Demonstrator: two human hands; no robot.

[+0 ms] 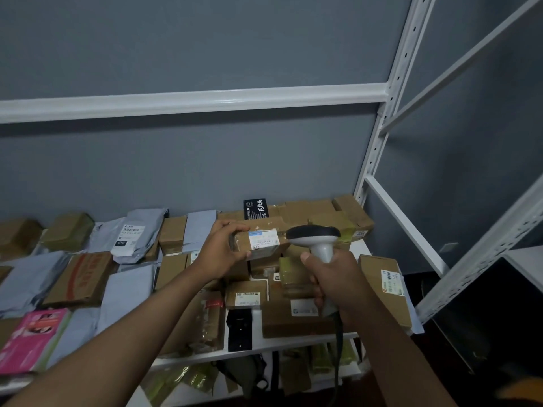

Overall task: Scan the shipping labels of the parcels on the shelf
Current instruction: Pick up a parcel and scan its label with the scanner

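My left hand [219, 254] grips a small brown cardboard parcel [258, 242] lifted above the shelf, its white and blue shipping label [263, 240] turned toward me. My right hand [332, 280] grips the handle of a grey barcode scanner [314, 235]. The scanner's dark head sits just right of the label, almost touching the parcel. Its cable hangs down below my right wrist. Under both hands the white shelf [264, 345] carries several more cardboard boxes and grey mailer bags.
A pink packet [32, 339] lies at the shelf's front left. A black box [256, 209] stands against the grey wall behind. White rack uprights [379, 142] rise on the right. A lower shelf holds more parcels [296, 374].
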